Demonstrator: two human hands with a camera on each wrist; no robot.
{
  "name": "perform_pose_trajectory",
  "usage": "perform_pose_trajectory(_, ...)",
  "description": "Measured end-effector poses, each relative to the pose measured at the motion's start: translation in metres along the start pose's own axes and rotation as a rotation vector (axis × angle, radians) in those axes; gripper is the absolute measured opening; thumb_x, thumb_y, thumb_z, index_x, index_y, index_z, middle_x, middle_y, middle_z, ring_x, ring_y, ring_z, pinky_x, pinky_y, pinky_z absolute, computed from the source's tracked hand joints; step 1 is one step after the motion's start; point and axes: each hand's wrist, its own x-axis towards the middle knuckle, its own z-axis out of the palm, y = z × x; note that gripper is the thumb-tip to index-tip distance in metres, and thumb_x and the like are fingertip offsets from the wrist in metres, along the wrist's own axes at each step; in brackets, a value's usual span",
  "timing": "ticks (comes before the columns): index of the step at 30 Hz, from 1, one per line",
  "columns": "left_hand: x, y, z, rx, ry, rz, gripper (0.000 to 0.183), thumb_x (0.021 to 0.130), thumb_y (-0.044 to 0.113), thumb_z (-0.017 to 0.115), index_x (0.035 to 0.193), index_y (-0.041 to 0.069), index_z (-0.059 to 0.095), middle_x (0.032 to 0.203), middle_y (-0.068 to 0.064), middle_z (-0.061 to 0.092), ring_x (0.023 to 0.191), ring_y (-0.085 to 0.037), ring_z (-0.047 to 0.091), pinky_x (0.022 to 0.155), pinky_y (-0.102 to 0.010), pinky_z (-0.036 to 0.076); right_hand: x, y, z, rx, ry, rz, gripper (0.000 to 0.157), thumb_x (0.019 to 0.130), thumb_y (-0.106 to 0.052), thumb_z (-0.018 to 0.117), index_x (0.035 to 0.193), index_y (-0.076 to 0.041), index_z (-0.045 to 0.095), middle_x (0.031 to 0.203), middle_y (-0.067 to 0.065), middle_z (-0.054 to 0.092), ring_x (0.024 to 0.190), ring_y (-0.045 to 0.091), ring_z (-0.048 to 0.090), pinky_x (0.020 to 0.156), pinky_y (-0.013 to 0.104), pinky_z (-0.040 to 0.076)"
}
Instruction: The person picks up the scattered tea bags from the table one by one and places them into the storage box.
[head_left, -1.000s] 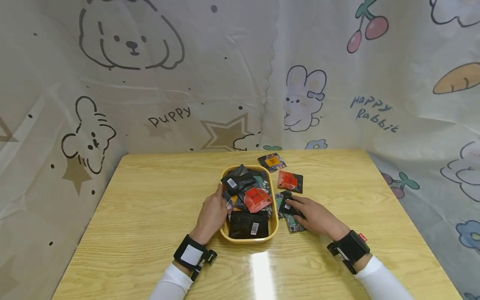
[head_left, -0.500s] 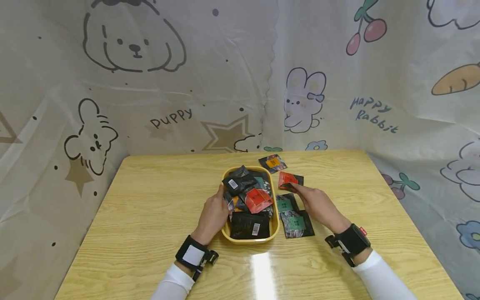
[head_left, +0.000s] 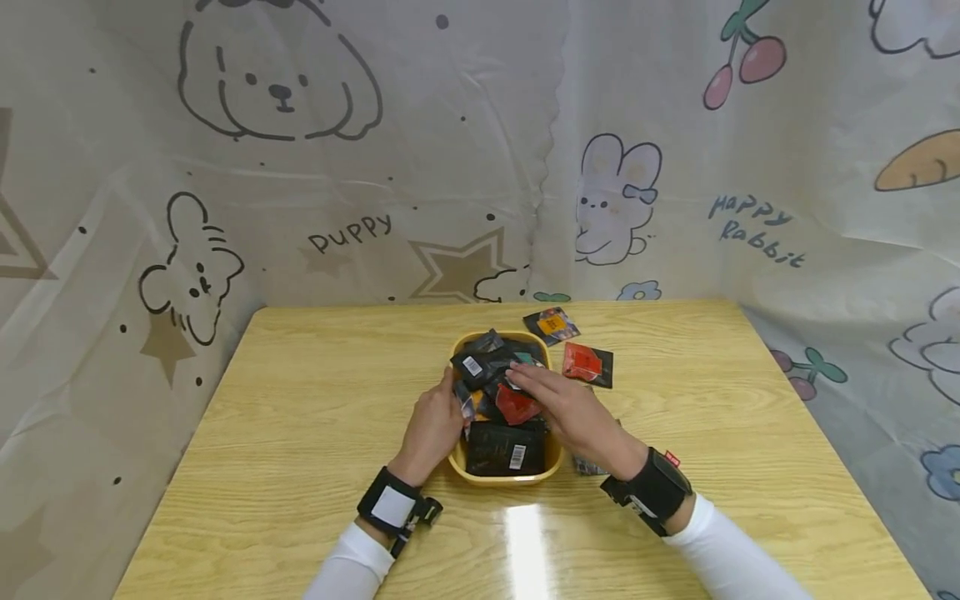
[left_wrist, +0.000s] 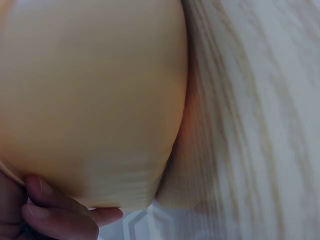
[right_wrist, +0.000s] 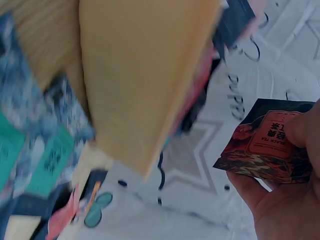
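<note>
A yellow plastic box (head_left: 506, 481), heaped with tea bag packets, stands mid-table. My left hand (head_left: 431, 425) grips its left rim; in the left wrist view the fingers (left_wrist: 65, 220) bend beside the box wall (left_wrist: 95, 100). Above the heap, my right hand (head_left: 585, 421) pinches a black tea packet with a red label (right_wrist: 270, 142) between thumb and fingers. From the head that packet is mostly hidden by the hand. Inside the box I see a black packet with a barcode (head_left: 504, 450) and a red packet (head_left: 517, 406).
Right of the box lie green-labelled packets (right_wrist: 52, 155), largely covered by my right arm in the head view. Behind them rest a red-and-black packet (head_left: 588, 364) and an orange-labelled packet (head_left: 552, 323). A patterned cloth (head_left: 337, 167) hangs behind the wooden table (head_left: 315, 400).
My right hand has picked up a packet from the pile on the right, uncovering green-labelled ones, and carried it left over the box. The left hand stays at the rim.
</note>
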Motion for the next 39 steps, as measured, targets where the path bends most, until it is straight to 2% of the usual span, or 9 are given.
perform_pose_trajectory(5, 0.000, 0.001, 0.001, 0.000, -0.001, 0.007, 0.047, 0.090, 0.005, 0.047, 0.134, -0.007, 0.037, 0.092, -0.018, 0.061, 0.065, -0.017, 0.052, 0.056, -0.036, 0.048, -0.003, -0.008, 0.016, -0.010, -0.058, -0.019, 0.064, 0.082, 0.010, 0.051, 0.141, -0.012, 0.036, 0.140, 0.010, 0.040, 0.124, 0.023, 0.037, 0.092, 0.041, 0.042)
perform_pose_trajectory(9, 0.001, -0.001, 0.001, 0.002, 0.003, 0.010, 0.047, 0.090, 0.005, 0.047, 0.134, -0.008, 0.037, 0.087, -0.015, 0.061, 0.064, -0.016, 0.051, 0.054, -0.035, 0.047, -0.011, -0.015, 0.024, 0.023, -0.180, 0.016, 0.054, 0.095, -0.025, 0.048, 0.145, -0.015, 0.028, 0.146, 0.011, 0.030, 0.131, 0.025, 0.025, 0.103, 0.051, 0.026)
perform_pose_trajectory(11, 0.001, -0.001, 0.000, 0.001, -0.001, 0.008, 0.046, 0.091, 0.006, 0.046, 0.134, -0.008, 0.036, 0.084, -0.013, 0.059, 0.061, -0.015, 0.050, 0.051, -0.033, 0.045, -0.015, -0.017, 0.025, 0.037, -0.241, 0.057, 0.062, 0.095, -0.045, 0.043, 0.147, -0.019, 0.022, 0.150, 0.009, 0.021, 0.134, 0.026, 0.016, 0.104, 0.056, 0.018)
perform_pose_trajectory(14, 0.001, 0.000, 0.000, -0.002, -0.010, 0.005, 0.046, 0.092, 0.006, 0.046, 0.135, -0.008, 0.036, 0.081, -0.011, 0.057, 0.059, -0.015, 0.049, 0.049, -0.031, 0.042, -0.021, -0.017, 0.023, 0.073, -0.268, 0.123, 0.069, 0.092, -0.057, 0.039, 0.148, -0.024, 0.017, 0.153, 0.004, 0.013, 0.136, 0.026, 0.008, 0.104, 0.058, 0.012)
perform_pose_trajectory(19, 0.000, 0.000, 0.000, -0.002, -0.008, 0.003, 0.046, 0.092, 0.005, 0.045, 0.135, -0.008, 0.036, 0.086, -0.014, 0.059, 0.061, -0.016, 0.049, 0.050, -0.031, 0.043, -0.025, 0.002, 0.009, 0.077, -0.174, 0.192, 0.065, 0.093, -0.051, 0.042, 0.147, -0.023, 0.018, 0.153, 0.004, 0.013, 0.136, 0.024, 0.011, 0.104, 0.057, 0.017)
perform_pose_trajectory(25, 0.000, 0.000, 0.000, -0.010, -0.019, -0.012, 0.046, 0.092, 0.006, 0.044, 0.136, -0.007, 0.035, 0.085, -0.012, 0.057, 0.060, -0.015, 0.049, 0.048, -0.030, 0.041, -0.029, 0.055, -0.010, 0.013, -0.087, 0.370, 0.075, 0.091, -0.044, 0.052, 0.148, -0.021, 0.010, 0.152, 0.009, 0.013, 0.133, 0.030, 0.018, 0.101, 0.057, 0.026)
perform_pose_trajectory(29, 0.000, -0.002, -0.001, -0.016, -0.023, -0.017, 0.046, 0.092, 0.006, 0.045, 0.135, -0.007, 0.035, 0.081, -0.010, 0.056, 0.058, -0.014, 0.048, 0.046, -0.029, 0.040, -0.036, 0.095, -0.008, -0.016, -0.150, 0.450, 0.084, 0.083, -0.048, 0.061, 0.148, -0.018, 0.016, 0.151, 0.014, 0.016, 0.131, 0.036, 0.020, 0.098, 0.060, 0.028)
perform_pose_trajectory(32, 0.001, -0.002, 0.000, -0.025, -0.034, -0.017, 0.048, 0.091, 0.006, 0.046, 0.136, -0.007, 0.035, 0.076, -0.007, 0.053, 0.056, -0.013, 0.048, 0.045, -0.028, 0.040, -0.045, 0.117, -0.001, -0.011, -0.238, 0.465, 0.082, 0.081, -0.048, 0.064, 0.145, -0.015, 0.026, 0.149, 0.015, 0.020, 0.130, 0.037, 0.022, 0.097, 0.059, 0.030)
perform_pose_trajectory(39, -0.001, 0.000, -0.001, -0.013, -0.047, -0.040, 0.049, 0.092, 0.007, 0.045, 0.138, -0.005, 0.033, 0.070, -0.003, 0.050, 0.054, -0.012, 0.047, 0.042, -0.027, 0.039, -0.051, 0.129, 0.013, 0.016, -0.380, 0.518, 0.063, 0.091, -0.038, 0.056, 0.144, -0.014, 0.031, 0.147, 0.017, 0.024, 0.129, 0.037, 0.025, 0.098, 0.056, 0.031)
